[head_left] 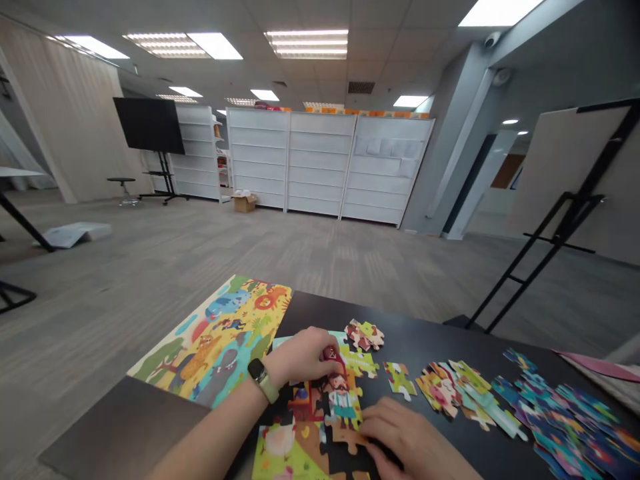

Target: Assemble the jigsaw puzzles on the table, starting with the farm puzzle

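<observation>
Partly joined: puzzle (306,437) before me, gap at near right | my left hand (306,357): bent over red piece (331,352), grip I cannot tell | my right hand (404,432): half-open, touching right edge | unjoined: loose pieces (440,390), right

Office-like room: carpet (320,250), ceiling lights (307,44)

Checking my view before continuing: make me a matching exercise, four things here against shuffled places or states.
1. Left hand
2. Farm puzzle
3. Animal picture
4. Mostly blue pieces

A. Lying at the left end of the table
B. Heaped towards the table's right end
C. Watch on its wrist
D. Partly assembled, gaps showing

Pairs: 1-C, 2-D, 3-A, 4-B
</observation>
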A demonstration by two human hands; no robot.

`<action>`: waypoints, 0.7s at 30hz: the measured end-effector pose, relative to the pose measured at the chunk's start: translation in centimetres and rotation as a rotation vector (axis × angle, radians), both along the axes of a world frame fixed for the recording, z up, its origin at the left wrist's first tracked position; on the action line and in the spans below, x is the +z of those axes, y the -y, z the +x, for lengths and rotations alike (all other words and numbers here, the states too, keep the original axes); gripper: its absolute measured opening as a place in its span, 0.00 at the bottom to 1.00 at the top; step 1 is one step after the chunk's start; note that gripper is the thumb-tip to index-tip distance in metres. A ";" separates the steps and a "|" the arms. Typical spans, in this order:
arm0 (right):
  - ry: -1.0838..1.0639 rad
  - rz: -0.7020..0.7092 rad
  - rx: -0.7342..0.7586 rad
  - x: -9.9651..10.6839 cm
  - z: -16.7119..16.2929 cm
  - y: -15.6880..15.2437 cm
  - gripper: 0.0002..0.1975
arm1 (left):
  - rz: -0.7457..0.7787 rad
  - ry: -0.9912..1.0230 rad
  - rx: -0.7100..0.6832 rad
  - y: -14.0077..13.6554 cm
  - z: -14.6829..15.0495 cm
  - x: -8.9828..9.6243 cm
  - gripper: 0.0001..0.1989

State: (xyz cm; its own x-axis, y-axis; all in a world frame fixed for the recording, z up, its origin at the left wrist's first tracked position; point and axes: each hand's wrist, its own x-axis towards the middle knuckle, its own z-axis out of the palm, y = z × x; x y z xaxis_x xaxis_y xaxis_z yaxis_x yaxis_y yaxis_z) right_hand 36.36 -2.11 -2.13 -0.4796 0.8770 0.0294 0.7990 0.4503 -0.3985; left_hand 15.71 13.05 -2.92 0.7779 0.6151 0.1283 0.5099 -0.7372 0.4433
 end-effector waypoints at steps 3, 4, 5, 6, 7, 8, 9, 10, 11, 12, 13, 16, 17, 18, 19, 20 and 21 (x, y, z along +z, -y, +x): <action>0.025 0.006 0.000 0.0 -0.3 0.3 0.15 | 0.004 0.019 0.014 -0.2 0.1 -0.3 0.11; 0.024 0.003 -0.006 0.2 -0.4 0.3 0.15 | 0.015 0.029 0.024 -0.3 0.1 -0.5 0.10; 0.021 -0.001 -0.015 0.3 -0.5 0.4 0.15 | 0.030 0.041 0.036 -0.4 0.2 -0.7 0.11; 0.017 -0.005 -0.031 0.5 -0.5 0.4 0.16 | 0.045 0.053 0.049 -0.5 0.4 -0.9 0.13; 0.017 -0.010 -0.049 0.8 -0.6 0.4 0.17 | 0.056 0.062 0.060 -0.6 0.5 -1.1 0.16; 0.022 -0.016 -0.064 1.0 -0.6 0.4 0.18 | 0.063 0.068 0.067 -0.7 0.6 -1.3 0.19; 0.028 -0.023 -0.071 1.1 -0.6 0.4 0.18 | 0.065 0.071 0.068 -0.8 0.6 -1.5 0.20; 0.032 -0.026 -0.070 1.2 -0.5 0.4 0.17 | 0.064 0.071 0.066 -0.9 0.7 -1.7 0.21; 0.032 -0.027 -0.059 1.3 -0.5 0.3 0.16 | 0.061 0.070 0.061 -1.0 0.7 -1.8 0.20; 0.028 -0.022 -0.041 1.2 -0.4 0.3 0.15 | 0.058 0.072 0.057 -1.0 0.6 -1.9 0.19; 0.020 -0.005 -0.024 1.1 -0.3 0.2 0.15 | 0.055 0.076 0.056 -1.0 0.6 -1.9 0.18; -0.011 0.068 0.027 0.5 -0.1 0.1 0.14 | 0.046 0.097 0.067 -1.0 0.5 -2.0 0.16; -0.018 0.088 0.038 0.3 -0.1 0.0 0.15 | 0.042 0.105 0.074 -1.0 0.4 -2.0 0.16; -0.022 0.104 0.048 0.1 0.0 -0.1 0.15 | 0.038 0.113 0.081 -1.0 0.4 -2.0 0.16; -0.021 0.114 0.056 0.0 0.0 -0.1 0.15 | 0.033 0.120 0.088 -1.0 0.5 -2.0 0.16; -0.019 0.120 0.064 -0.1 0.0 -0.2 0.16 | 0.028 0.127 0.094 -1.0 0.5 -2.1 0.16; -0.018 0.128 0.069 -0.1 0.1 -0.2 0.15 | 0.023 0.134 0.099 -1.1 0.4 -2.1 0.16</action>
